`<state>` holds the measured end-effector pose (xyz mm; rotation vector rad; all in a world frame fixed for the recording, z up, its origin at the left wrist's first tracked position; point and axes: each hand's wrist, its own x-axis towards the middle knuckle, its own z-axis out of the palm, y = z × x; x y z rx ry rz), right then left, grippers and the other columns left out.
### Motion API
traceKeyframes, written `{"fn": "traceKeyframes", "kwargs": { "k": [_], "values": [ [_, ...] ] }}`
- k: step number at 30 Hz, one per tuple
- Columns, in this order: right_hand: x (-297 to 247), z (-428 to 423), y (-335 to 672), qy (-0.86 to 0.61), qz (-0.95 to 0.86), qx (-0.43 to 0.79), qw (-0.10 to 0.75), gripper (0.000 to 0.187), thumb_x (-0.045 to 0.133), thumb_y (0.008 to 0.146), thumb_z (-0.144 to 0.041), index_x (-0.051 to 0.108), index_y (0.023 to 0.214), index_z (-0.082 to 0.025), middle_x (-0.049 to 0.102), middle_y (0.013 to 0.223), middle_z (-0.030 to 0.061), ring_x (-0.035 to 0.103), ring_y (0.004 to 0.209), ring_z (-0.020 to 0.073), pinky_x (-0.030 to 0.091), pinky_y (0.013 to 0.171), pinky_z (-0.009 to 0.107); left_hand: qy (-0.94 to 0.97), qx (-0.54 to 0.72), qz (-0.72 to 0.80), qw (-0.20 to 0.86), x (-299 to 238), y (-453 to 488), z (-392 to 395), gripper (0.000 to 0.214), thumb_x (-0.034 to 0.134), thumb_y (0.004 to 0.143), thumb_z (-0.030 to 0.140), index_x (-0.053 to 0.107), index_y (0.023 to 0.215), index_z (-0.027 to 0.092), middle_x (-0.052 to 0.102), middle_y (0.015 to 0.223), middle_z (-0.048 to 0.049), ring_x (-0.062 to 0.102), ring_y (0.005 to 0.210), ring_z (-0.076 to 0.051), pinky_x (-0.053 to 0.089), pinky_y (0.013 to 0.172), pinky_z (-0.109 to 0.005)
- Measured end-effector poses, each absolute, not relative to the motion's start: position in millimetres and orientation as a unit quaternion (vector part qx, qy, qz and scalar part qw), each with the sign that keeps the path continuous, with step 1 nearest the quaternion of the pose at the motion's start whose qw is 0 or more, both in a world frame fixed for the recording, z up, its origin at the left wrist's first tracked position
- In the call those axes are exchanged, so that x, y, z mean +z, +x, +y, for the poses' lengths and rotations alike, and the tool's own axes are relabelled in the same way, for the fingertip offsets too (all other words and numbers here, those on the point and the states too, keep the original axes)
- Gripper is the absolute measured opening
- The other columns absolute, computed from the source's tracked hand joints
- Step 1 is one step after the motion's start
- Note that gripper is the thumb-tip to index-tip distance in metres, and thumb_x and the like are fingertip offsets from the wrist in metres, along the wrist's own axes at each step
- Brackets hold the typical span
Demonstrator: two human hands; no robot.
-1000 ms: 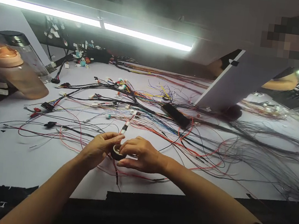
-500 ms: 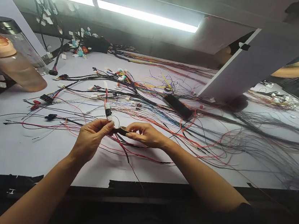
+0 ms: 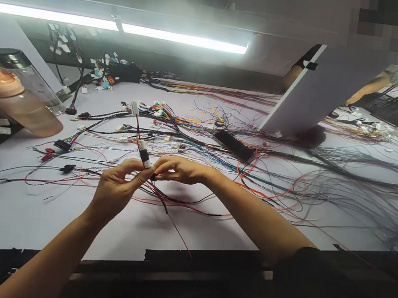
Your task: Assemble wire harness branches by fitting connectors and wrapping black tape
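Observation:
My left hand (image 3: 118,185) is closed, thumb and fingers pinching a wire harness (image 3: 138,129) of red and black wires. A white connector (image 3: 135,108) tops the harness, and a black-wrapped section (image 3: 144,155) with white parts shows just above my fingertips. My right hand (image 3: 182,170) is closed too, its fingertips meeting the left ones at the harness. Only a dark bit of the black tape roll (image 3: 153,177) shows between the hands; the rest is hidden by fingers. Red and black wires (image 3: 160,195) hang below toward the table's front edge.
Loose wires and harnesses spread across the white table (image 3: 116,235). A black oblong object (image 3: 233,146) lies among them. Bottles (image 3: 26,103) lean at the left. A white panel (image 3: 295,98) stands at the right, with another person's arm (image 3: 368,90) beyond it.
My right hand has moved left against my left hand, and the tape roll that showed between them is now mostly covered. The harness's white connector end stands out more. The view has shifted slightly.

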<state>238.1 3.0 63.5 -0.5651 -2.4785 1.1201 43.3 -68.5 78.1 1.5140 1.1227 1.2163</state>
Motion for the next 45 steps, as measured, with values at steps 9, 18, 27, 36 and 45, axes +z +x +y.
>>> {"fn": "traceKeyframes", "kwargs": {
  "k": [9,18,27,36,45],
  "values": [
    [69,-19,240,-0.282,-0.852,0.323,0.300,0.016,0.059,0.091,-0.022,0.066,0.104,-0.016,0.063,0.102,0.0058,0.058,0.092,0.0128,0.047,0.085,0.027,0.603,0.480,0.515,0.374,92,30,-53,0.026,0.080,0.068,0.039,0.074,0.083,0.018,0.070,0.075,-0.0046,0.065,0.069,-0.018,0.054,0.069,-0.029],
    [71,-71,212,-0.344,-0.860,0.070,0.371,0.021,0.051,0.091,-0.026,0.060,0.110,-0.021,0.062,0.111,0.0060,0.054,0.104,0.0177,0.040,0.091,0.031,0.546,0.516,0.508,0.422,95,32,-48,0.027,0.078,0.070,0.040,0.071,0.079,0.015,0.067,0.068,-0.0033,0.061,0.058,-0.014,0.054,0.058,-0.024],
    [54,-79,183,-0.403,-0.770,0.017,0.495,0.007,0.054,0.094,-0.025,0.061,0.095,-0.023,0.068,0.102,0.0018,0.062,0.094,0.0130,0.040,0.082,0.030,0.505,0.539,0.494,0.459,87,35,-55,0.025,0.078,0.071,0.037,0.069,0.080,0.015,0.066,0.066,-0.0020,0.061,0.058,-0.013,0.051,0.057,-0.023],
    [51,-95,184,-0.510,-0.609,0.252,0.553,0.012,0.057,0.090,-0.033,0.061,0.093,-0.023,0.071,0.086,0.0022,0.066,0.082,0.0178,0.048,0.077,0.031,0.491,0.581,0.484,0.432,75,41,-60,0.023,0.076,0.075,0.036,0.067,0.081,0.016,0.067,0.070,-0.0015,0.063,0.060,-0.014,0.054,0.065,-0.027],
    [46,-77,195,-0.538,-0.567,0.447,0.435,0.010,0.058,0.084,-0.028,0.065,0.086,-0.022,0.070,0.079,-0.0005,0.064,0.069,0.0144,0.049,0.063,0.026,0.490,0.604,0.452,0.437,78,43,-63,0.020,0.078,0.073,0.033,0.067,0.077,0.016,0.066,0.066,-0.0007,0.061,0.057,-0.012,0.053,0.063,-0.026]
  ]
}}
